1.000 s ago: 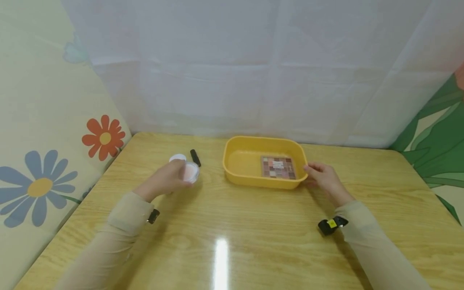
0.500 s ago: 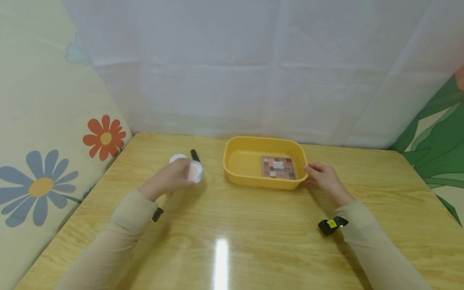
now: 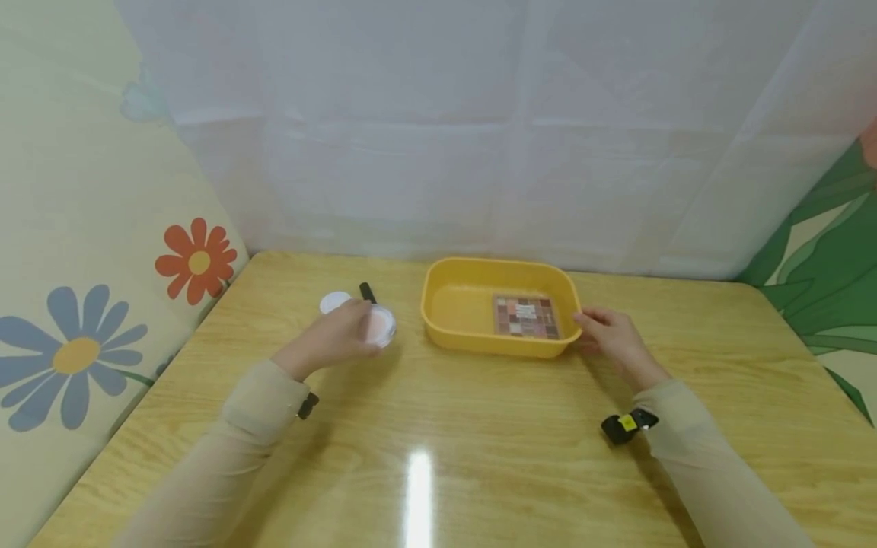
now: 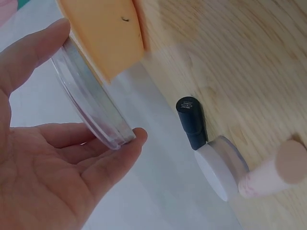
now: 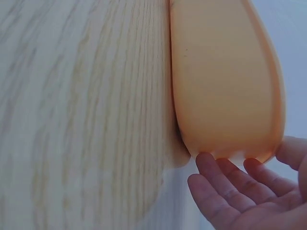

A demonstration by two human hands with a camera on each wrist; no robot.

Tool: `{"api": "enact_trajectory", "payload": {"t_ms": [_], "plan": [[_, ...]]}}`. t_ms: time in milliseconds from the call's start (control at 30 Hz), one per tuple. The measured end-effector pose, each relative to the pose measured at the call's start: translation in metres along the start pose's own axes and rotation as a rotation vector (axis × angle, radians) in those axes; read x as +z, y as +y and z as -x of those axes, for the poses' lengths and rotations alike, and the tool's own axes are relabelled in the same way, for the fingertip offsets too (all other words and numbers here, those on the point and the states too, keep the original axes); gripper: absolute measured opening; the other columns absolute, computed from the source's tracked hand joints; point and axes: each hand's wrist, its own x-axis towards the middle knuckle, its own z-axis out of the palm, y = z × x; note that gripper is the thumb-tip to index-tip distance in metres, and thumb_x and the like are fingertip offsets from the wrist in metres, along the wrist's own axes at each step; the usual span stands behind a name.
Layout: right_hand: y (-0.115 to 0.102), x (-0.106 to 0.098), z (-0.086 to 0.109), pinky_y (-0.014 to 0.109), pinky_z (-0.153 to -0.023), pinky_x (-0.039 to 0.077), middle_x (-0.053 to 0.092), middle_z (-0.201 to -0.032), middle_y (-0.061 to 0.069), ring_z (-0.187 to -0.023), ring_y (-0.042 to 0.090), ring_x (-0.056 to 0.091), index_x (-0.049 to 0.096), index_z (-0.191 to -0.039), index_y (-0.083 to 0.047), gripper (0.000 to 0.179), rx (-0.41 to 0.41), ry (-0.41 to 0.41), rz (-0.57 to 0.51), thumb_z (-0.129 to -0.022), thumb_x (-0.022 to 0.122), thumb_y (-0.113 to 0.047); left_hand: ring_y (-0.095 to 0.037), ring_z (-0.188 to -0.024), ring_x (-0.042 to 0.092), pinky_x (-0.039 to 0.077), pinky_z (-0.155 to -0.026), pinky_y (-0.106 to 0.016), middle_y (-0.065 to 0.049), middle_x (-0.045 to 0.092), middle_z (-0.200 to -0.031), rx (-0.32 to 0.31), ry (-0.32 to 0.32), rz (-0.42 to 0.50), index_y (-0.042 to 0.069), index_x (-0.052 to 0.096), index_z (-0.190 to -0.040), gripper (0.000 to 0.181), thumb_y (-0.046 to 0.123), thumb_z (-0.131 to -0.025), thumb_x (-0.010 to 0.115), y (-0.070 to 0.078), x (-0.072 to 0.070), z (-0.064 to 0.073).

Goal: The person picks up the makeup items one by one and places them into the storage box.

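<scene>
One compact [image 3: 380,327] is nearing the yellow basin [image 3: 496,346], its carry advancing: left hand [image 3: 334,335] gripping the compact, right hand [image 3: 617,336] seemingly pinching the basin.

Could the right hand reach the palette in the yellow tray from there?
Probably yes. The right hand grips the right end of the yellow tray, with the palette inside, toward that end. The open top leaves a way in, though the hand must likely let go and reach in from above.
</scene>
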Motion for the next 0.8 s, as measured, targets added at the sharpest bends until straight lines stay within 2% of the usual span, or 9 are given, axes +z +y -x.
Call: {"api": "enact_trajectory", "payload": {"t_ms": [133, 267, 500, 800], "plan": [[-0.001, -0.001, 0.0, 0.029, -0.076, 0.057, 0.047, -0.131, 0.036, -0.077, -0.002, 0.059, 0.035, -0.136, 0.022, 0.056, 0.001, -0.003, 0.008, -0.104, 0.045, -0.023, -0.032, -0.091, 0.059, 0.052, -0.081, -0.047, -0.024, 0.061, -0.106, 0.012, 0.005, 0.013, -0.015, 0.053, -0.119, 0.06, 0.015, -0.076, 0.08, 0.003, 0.002, -0.003], [-0.001, -0.001, 0.001, 0.029, -0.076, 0.057, 0.047, -0.131, 0.036, -0.077, -0.002, 0.058, 0.036, -0.135, 0.021, 0.055, 0.003, -0.006, 0.02, -0.104, 0.045, -0.023, -0.033, -0.094, 0.059, 0.052, -0.083, -0.047, -0.025, 0.059, -0.111, -0.007, -0.003, 0.013, -0.014, 0.052, -0.122, 0.062, 0.017, -0.076, 0.08, 0.006, 0.004, -0.006], [0.001, -0.001, 0.0, 0.029, -0.076, 0.057, 0.048, -0.13, 0.035, -0.078, -0.003, 0.058, 0.036, -0.135, 0.022, 0.055, -0.003, -0.002, 0.02, -0.104, 0.044, -0.023, -0.032, -0.092, 0.06, 0.054, -0.081, -0.046, -0.024, 0.059, -0.113, -0.026, -0.018, 0.0, -0.011, 0.053, -0.123, 0.061, 0.02, -0.078, 0.079, 0.01, 0.004, -0.009], [-0.001, 0.0, 0.001, 0.029, -0.077, 0.057, 0.048, -0.13, 0.035, -0.077, -0.003, 0.058, 0.035, -0.136, 0.021, 0.055, 0.005, -0.001, 0.007, -0.104, 0.044, -0.023, -0.029, -0.092, 0.058, 0.052, -0.08, -0.043, -0.024, 0.058, -0.117, -0.008, -0.015, -0.001, -0.011, 0.053, -0.123, 0.062, 0.021, -0.078, 0.08, 0.022, 0.0, -0.016]]}}
